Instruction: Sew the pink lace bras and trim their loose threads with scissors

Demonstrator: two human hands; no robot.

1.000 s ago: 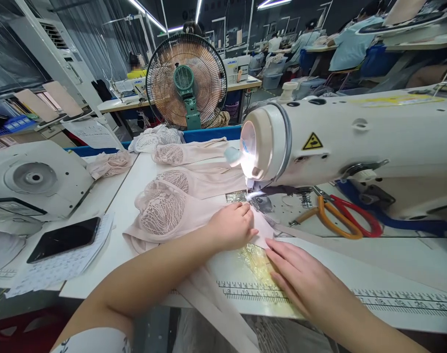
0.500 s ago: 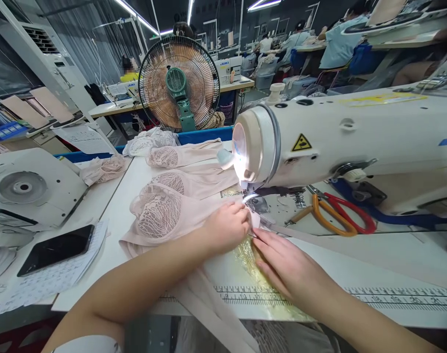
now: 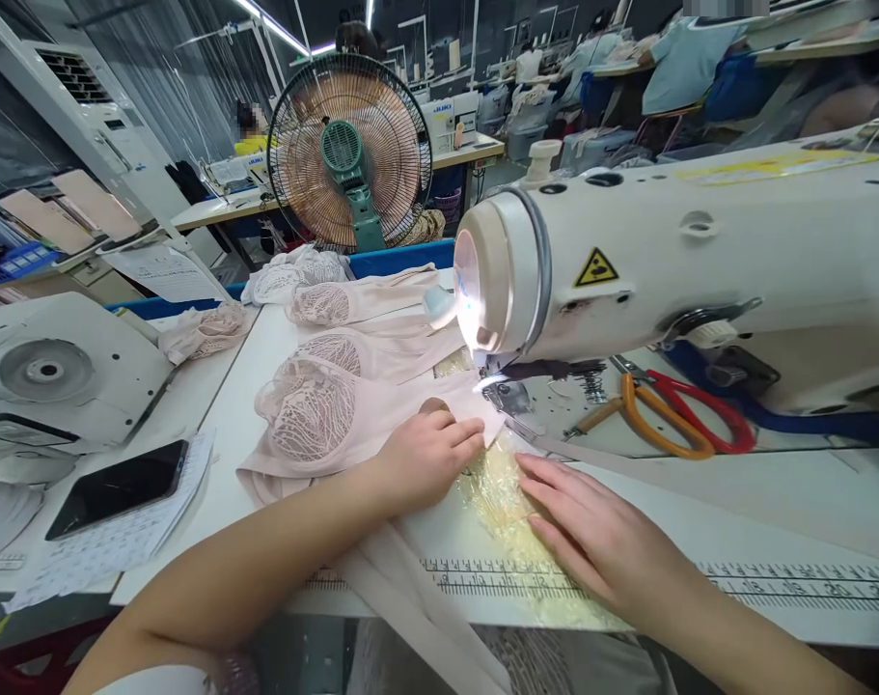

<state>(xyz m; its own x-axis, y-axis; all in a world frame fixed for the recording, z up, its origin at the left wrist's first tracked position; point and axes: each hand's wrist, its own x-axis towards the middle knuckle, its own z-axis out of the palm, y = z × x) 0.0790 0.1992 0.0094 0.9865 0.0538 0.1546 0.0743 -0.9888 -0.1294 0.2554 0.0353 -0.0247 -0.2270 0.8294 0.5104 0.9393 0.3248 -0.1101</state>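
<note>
A pale beige bra (image 3: 313, 415) with lace cups lies on the white sewing table, its band running under the needle area of a sewing machine (image 3: 511, 280). My left hand (image 3: 428, 454) is closed on that band, just in front of the needle, its fingers bent over the fabric. A piece of cloth hides the fingertips' undersides. My right hand (image 3: 590, 526) lies flat with fingers stretched out, beside the band's end and on the edge of a shiny yellowish film (image 3: 501, 497). It holds nothing.
Orange-handled scissors (image 3: 660, 420) and red-handled scissors (image 3: 714, 415) lie right of the needle. A phone (image 3: 117, 487) rests on papers at left. Another bra (image 3: 323, 304) lies behind. A large fan (image 3: 348, 150) stands beyond the table. A printed ruler (image 3: 793, 584) runs along the front edge.
My left hand has shifted slightly left and down from the needle, still on the band. My right hand has moved right, away from the fabric, its fingertips now apart from it.
</note>
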